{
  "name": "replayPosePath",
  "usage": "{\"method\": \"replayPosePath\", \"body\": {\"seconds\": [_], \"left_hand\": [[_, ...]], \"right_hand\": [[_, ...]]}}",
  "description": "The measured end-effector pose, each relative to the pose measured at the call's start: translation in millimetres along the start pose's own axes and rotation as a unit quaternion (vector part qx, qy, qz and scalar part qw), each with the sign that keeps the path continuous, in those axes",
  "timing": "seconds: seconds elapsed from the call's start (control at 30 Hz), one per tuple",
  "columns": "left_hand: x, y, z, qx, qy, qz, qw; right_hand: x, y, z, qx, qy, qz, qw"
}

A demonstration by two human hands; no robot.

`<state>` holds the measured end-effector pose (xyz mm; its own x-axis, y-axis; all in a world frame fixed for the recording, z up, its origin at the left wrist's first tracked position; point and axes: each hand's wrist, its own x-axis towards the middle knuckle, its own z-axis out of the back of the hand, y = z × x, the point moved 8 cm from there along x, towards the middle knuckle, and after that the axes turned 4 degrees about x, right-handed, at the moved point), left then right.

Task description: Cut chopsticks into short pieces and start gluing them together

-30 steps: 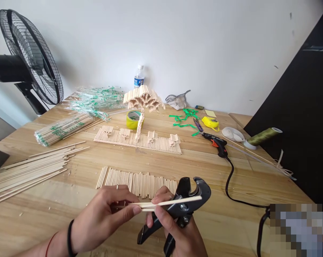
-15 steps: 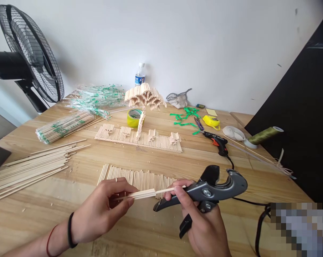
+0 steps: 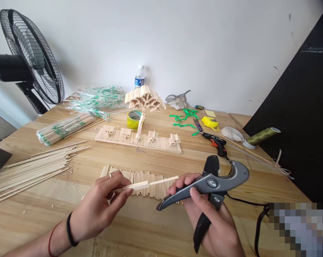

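My left hand (image 3: pixel 102 205) pinches a few thin wooden sticks (image 3: pixel 148 183) that point to the right, above the table. My right hand (image 3: pixel 212 221) grips the handles of a black and grey ratchet cutter (image 3: pixel 212 182), its curved jaw facing up and to the right. The free ends of the sticks hang just left of the cutter, apart from its jaw. Below the sticks a row of short cut stick pieces (image 3: pixel 140 177) lies side by side on the wooden table (image 3: pixel 150 228).
A stick-built tree on a stick base (image 3: pixel 140 137) stands mid-table. Long loose sticks (image 3: pixel 27 171) and wrapped bundles (image 3: pixel 65 128) lie at left. Yellow tape (image 3: pixel 133 119), a glue gun (image 3: pixel 216 142) with cord, thread spool (image 3: pixel 261 135), bottle (image 3: pixel 139 76) and fan (image 3: pixel 30 57) surround.
My right hand drew the cutter away to the right and turned it so the jaw points up-right; the sticks left the jaw. My left hand rose slightly with the sticks.
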<state>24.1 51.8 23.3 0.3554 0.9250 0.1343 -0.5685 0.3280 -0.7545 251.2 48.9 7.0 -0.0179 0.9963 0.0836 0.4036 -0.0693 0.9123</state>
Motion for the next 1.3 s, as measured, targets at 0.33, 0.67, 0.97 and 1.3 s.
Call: {"method": "replayPosePath", "body": {"seconds": [0.33, 0.67, 0.97, 1.3], "left_hand": [[-5, -19, 18.5, -0.010, -0.069, -0.092, 0.993], [-18, -31, -2.2, -0.019, 0.014, -0.173, 0.985], [-19, -32, -8.2, -0.016, 0.029, -0.166, 0.985], [-21, -25, -9.8, -0.010, 0.013, -0.124, 0.992]], "right_hand": [[-7, 15, -18, -0.420, 0.039, 0.177, 0.889], [-24, 7, -55, -0.477, 0.123, 0.279, 0.824], [-26, 12, -56, -0.498, 0.096, 0.306, 0.805], [-26, 18, -57, -0.523, 0.074, 0.336, 0.780]]}}
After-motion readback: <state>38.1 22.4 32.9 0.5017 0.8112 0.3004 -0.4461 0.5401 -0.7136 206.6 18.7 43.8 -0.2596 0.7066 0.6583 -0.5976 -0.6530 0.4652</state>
